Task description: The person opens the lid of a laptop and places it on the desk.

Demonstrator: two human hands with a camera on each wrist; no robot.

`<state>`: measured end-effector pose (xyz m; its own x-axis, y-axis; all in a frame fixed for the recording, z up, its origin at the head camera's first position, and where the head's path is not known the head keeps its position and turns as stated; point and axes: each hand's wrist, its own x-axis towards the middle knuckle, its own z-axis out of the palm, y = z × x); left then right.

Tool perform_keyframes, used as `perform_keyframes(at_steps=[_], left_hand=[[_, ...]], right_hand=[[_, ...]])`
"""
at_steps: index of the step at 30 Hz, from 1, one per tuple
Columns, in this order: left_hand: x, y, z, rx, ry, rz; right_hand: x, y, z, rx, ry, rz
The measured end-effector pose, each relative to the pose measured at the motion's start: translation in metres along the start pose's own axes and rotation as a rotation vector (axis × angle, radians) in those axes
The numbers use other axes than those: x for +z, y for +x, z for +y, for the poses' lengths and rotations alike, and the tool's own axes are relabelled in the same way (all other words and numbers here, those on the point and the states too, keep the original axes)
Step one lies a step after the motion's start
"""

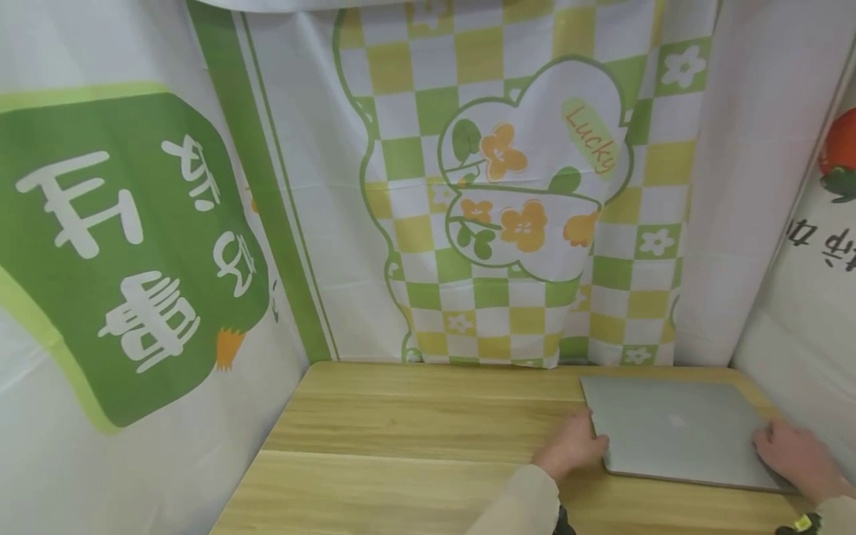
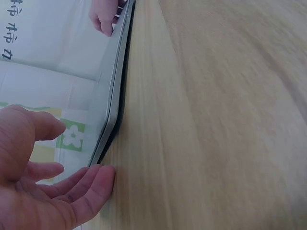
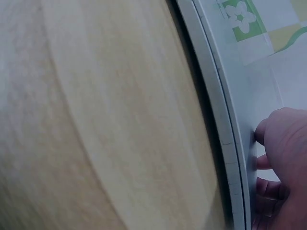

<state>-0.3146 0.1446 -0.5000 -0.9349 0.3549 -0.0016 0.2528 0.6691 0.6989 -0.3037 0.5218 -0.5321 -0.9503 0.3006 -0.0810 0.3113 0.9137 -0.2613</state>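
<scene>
A closed silver-grey laptop (image 1: pixel 669 431) lies on the right side of the wooden table, a faint logo on its lid. My left hand (image 1: pixel 575 446) is at its left edge. In the left wrist view the fingers (image 2: pixel 96 189) are loosely extended and touch that edge, while the thumb (image 2: pixel 50 125) stands apart above. My right hand (image 1: pixel 799 457) holds the right edge, thumb over the lid and fingers bent along the side. The right wrist view shows this hand (image 3: pixel 288 153) partly behind the laptop's side (image 3: pixel 220 110), so its lower fingertips are hidden.
The pale wooden table (image 1: pixel 414 423) extends left of the laptop. Behind it hangs a green, yellow and white checked cloth (image 1: pixel 521 312). Printed white cloth stands along the left side (image 1: pixel 40 416) and the right side (image 1: pixel 809 319).
</scene>
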Motion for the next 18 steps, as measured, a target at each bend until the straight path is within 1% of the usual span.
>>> perform_keyframes(at_steps=[2,6,11,14,15,18], left_hand=[[0.002,0.000,0.001,-0.009,0.011,-0.001],[0.005,0.000,0.003,-0.016,0.030,-0.012],[0.007,0.000,0.005,-0.014,0.055,-0.005],[0.009,0.001,0.006,-0.034,0.064,0.002],[0.011,0.002,0.006,-0.042,0.063,0.001],[0.014,0.000,0.009,-0.067,0.095,0.006]], right_hand=[[0.001,-0.001,-0.001,0.020,-0.003,-0.006],[-0.001,-0.001,-0.005,0.023,-0.016,-0.005],[-0.003,-0.002,-0.008,0.019,-0.020,-0.013],[-0.003,-0.004,-0.008,0.014,-0.009,-0.010],[-0.003,-0.005,-0.007,-0.003,-0.002,-0.005],[-0.002,-0.007,-0.005,-0.014,0.010,-0.012]])
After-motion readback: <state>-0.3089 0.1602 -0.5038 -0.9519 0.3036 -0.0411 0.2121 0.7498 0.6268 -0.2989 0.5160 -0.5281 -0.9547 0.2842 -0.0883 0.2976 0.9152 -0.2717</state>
